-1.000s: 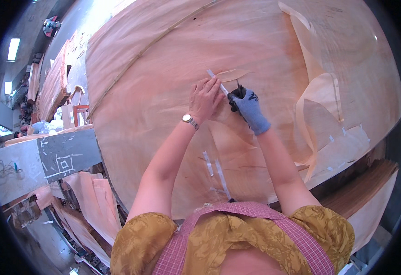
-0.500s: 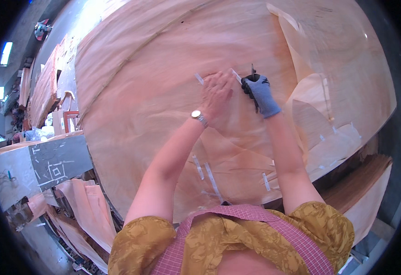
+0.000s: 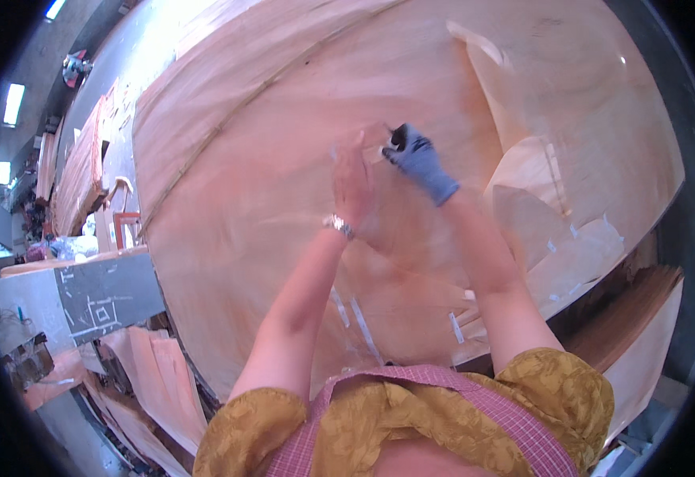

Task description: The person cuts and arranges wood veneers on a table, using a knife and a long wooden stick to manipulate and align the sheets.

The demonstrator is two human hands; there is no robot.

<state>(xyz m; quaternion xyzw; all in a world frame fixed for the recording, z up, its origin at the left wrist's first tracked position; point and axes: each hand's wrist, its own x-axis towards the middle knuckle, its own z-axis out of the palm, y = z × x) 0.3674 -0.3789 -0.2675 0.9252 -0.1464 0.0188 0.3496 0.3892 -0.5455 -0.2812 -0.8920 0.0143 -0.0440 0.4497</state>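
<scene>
Over veneer (image 3: pixel 260 199), the right hand (image 3: pixel 416 156) is being held curled beside the left hand (image 3: pixel 353 181), both grips being impossible to tell.

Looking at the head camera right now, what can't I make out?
Left hand: head view, smeared by motion blur; its separate fingers and exact contact with the wood sheet can't be told.
Gloved right hand: head view; its own fingers hide whatever it may grip.
Long thin strip: head view, cut off by the top edge.
Reddish shape, upper left: head view, too small.
</scene>
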